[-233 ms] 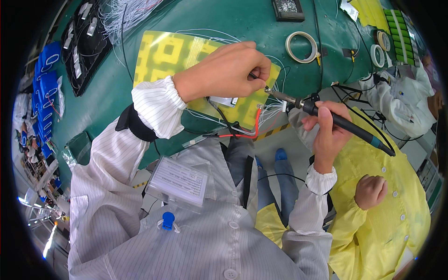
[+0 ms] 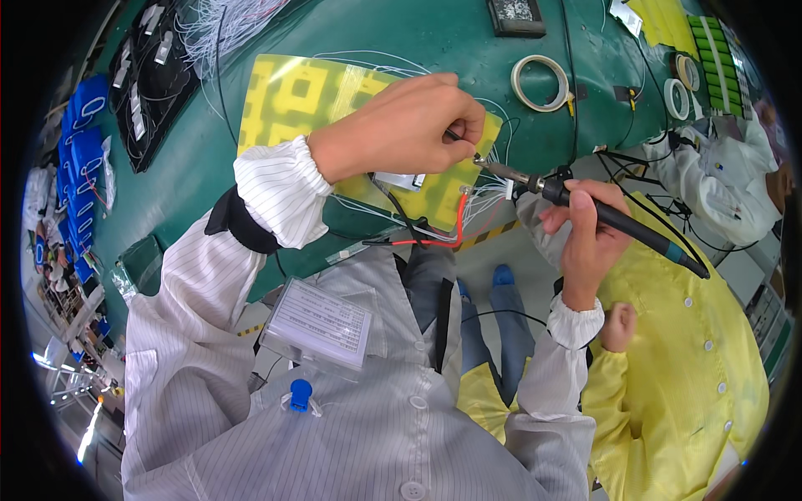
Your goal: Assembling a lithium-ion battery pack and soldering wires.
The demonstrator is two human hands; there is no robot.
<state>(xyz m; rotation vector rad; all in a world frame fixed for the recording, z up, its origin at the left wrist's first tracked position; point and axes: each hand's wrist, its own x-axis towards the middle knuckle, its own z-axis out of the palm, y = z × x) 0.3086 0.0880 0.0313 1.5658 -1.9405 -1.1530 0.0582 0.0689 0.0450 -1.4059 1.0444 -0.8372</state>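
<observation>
My right hand [image 2: 589, 246] grips the dark handle of a soldering iron [image 2: 622, 221], its metal tip angled left. Close to that tip, my left hand [image 2: 409, 125] pinches a thin black wire [image 2: 454, 134], mostly hidden by the fingers. Whether tip and wire touch is too small to tell. Both meet over the right edge of a flat yellow-wrapped pack [image 2: 292, 92] lying on the table. At its near right corner a red wire [image 2: 460, 221] is attached and bends left. Thin white wires [image 2: 493, 196] bunch beside it, under the iron.
The green table [image 2: 451, 54] carries a tape roll [image 2: 540, 84], a dark tray [image 2: 515, 17] and a heap of white wires [image 2: 225, 37]. Black cables cross it at right. A person in a yellow coat [image 2: 677, 351] stands close on my right; another in white [image 2: 718, 184] is beyond.
The yellow-coated person's hand has moved left and slightly up, near my right sleeve. My own hands, the iron and the pack look nearly unmoved.
</observation>
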